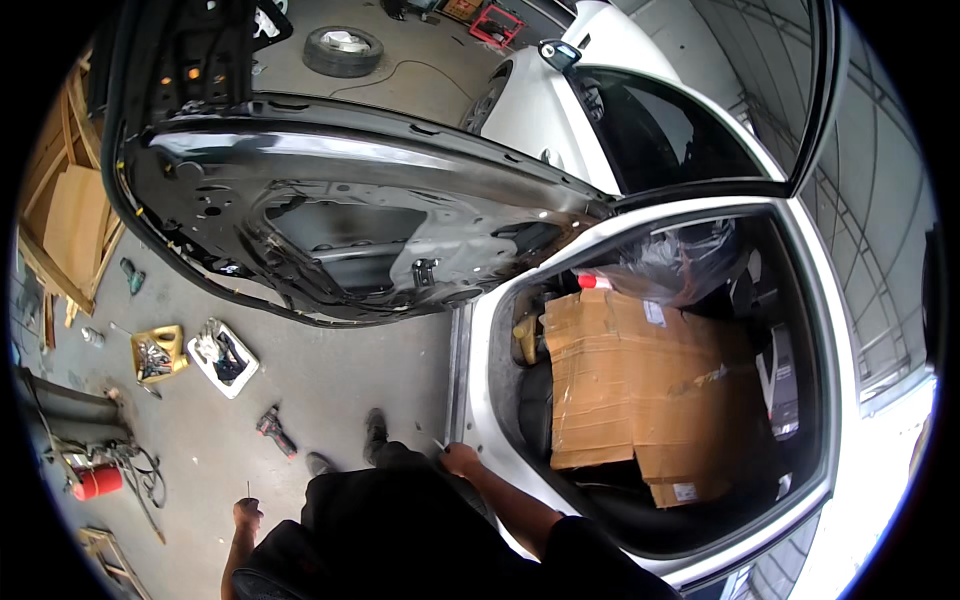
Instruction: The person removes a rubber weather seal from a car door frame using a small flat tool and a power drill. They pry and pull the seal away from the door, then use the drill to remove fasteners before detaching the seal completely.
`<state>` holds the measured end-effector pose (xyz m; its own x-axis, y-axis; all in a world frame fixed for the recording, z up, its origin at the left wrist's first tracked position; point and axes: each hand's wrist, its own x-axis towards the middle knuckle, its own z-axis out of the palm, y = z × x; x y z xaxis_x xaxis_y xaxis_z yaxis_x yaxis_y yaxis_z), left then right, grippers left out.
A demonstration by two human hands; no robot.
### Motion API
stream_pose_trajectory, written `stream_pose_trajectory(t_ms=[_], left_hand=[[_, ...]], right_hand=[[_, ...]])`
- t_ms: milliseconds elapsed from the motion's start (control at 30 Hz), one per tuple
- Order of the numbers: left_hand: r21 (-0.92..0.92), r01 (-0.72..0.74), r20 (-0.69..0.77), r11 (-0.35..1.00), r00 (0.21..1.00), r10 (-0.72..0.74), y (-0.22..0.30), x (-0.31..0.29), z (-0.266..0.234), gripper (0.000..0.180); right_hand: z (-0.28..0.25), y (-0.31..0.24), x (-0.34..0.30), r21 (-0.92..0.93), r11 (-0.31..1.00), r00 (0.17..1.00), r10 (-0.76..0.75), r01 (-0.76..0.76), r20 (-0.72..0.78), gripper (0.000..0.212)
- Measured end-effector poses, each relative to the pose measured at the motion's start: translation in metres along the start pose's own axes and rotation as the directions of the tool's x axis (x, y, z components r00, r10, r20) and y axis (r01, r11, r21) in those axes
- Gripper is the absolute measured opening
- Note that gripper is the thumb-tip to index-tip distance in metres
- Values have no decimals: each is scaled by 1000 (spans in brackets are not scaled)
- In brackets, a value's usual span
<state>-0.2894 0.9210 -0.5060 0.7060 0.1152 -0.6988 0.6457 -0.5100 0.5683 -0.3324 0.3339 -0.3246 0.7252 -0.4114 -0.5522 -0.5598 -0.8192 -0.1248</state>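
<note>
My left hand (247, 514) is out to the side over the floor, closed around a tool with a thin straight shaft (249, 490); its handle is hidden in the fist. Beside the car's sill, my right hand (461, 460) is closed on a small, slim tool with a pale tip (438, 443), too small to name. In front of me the car door (350, 230) is swung wide, its inner trim off and bare metal showing. To the right is the white car body (482, 370), with large flattened cardboard (640, 380) filling its opening.
A cordless power tool (276, 432) lies on the floor near my feet. Farther left are a white tray (250, 365) and a cut yellow container (180, 365) holding tools. Beyond the door stand another white car (540, 110) and a loose tyre (343, 52). A red cylinder (97, 482) sits left.
</note>
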Motion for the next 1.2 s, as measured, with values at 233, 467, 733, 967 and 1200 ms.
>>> stream_pose_trajectory(t_ms=[233,467,733,967,1200], left_hand=[[215,-17,-46,977,999,28,41,-32,-3,25],[-134,112,-93,985,988,-125,21,-164,-6,34],[-333,563,-129,757,768,-628,-111,-313,73,34],[-513,519,-193,683,706,-681,-140,-293,142,31],[-515,320,-271,795,819,-505,-75,-219,83,24]], right_hand=[[-18,-56,48,-14,997,861,73,-76,503,20],[29,-187,39,200,971,787,-222,128,575,20],[77,-341,10,267,939,564,-343,217,751,16],[109,-371,-3,96,911,632,-351,401,691,25],[113,-340,12,145,909,589,-368,391,720,37]])
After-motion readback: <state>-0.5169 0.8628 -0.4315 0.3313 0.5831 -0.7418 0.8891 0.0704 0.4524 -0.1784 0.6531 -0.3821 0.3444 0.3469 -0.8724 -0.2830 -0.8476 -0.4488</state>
